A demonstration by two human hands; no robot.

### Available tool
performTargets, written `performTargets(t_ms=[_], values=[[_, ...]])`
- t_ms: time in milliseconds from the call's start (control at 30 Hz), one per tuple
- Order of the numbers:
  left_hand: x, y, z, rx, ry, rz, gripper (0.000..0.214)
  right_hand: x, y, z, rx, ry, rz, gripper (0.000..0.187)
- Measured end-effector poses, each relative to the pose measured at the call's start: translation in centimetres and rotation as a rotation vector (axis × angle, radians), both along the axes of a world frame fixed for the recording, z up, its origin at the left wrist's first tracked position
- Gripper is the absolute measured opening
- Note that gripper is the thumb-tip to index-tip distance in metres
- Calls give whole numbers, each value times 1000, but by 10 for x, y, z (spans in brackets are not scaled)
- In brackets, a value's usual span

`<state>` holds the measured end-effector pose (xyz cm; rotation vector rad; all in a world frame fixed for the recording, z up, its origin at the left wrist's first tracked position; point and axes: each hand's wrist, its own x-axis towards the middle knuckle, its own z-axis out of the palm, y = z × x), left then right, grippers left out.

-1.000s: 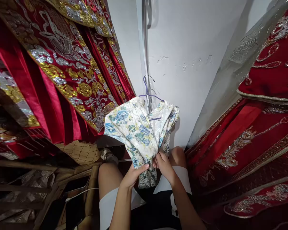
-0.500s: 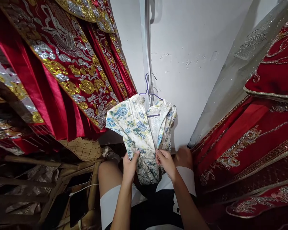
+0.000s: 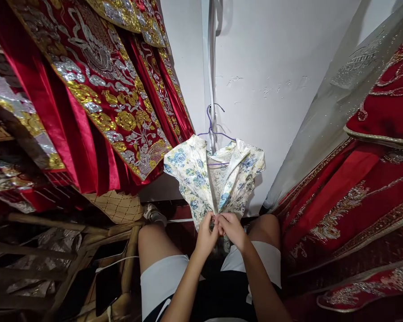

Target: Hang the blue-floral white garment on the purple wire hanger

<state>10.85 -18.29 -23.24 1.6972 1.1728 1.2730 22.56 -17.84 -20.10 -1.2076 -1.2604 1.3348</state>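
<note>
A white garment with blue and green flowers hangs on a purple wire hanger against the white wall. My left hand and my right hand meet at the middle of its front, just below the collar opening. Both hands are closed, pinching the two front edges together. The lower part of the garment is hidden behind my hands and between my knees.
Red robes with gold and silver embroidery hang close on the left, more red embroidered cloth on the right. A bamboo chair with a tablet on it stands at lower left. The white wall is straight ahead.
My hands have come together at the centre of the garment's front and moved up a little. The garment, bunched a second ago, now hangs spread out, and the view has shifted so it sits further right.
</note>
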Motion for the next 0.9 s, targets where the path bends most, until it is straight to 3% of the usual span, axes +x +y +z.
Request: performTargets(t_ms=[67, 133, 267, 400, 467, 533, 633, 733, 800, 900], values=[[0, 6, 0, 12, 38, -18, 10, 4, 12, 14, 33, -102, -33, 34], [1, 10, 0, 15, 65, -3, 11, 8, 31, 39, 69, -154, -91, 32], [16, 2, -7, 2, 81, 42, 14, 11, 80, 122, 166, -79, -158, 29], [31, -16, -15, 3, 32, -41, 15, 1, 112, 198, 293, 30, -193, 25], [30, -18, -14, -19, 19, -84, 16, -3, 117, 215, 329, 36, -173, 24], [21, -10, -4, -53, 20, -138, 16, -3, 114, 216, 368, 12, -162, 24], [0, 23, 37, 16, -12, -150, 16, 3, 106, 205, 419, -9, -157, 27], [-17, 63, 106, 288, -79, 27, 21, 9, 100, 195, 435, -3, -130, 30], [-23, 84, 155, 447, -23, 38, 32, 11, 97, 194, 461, -9, -121, 30], [-25, 105, 209, 596, 150, 12, 22, 13, 93, 197, 497, -37, -145, 27]])
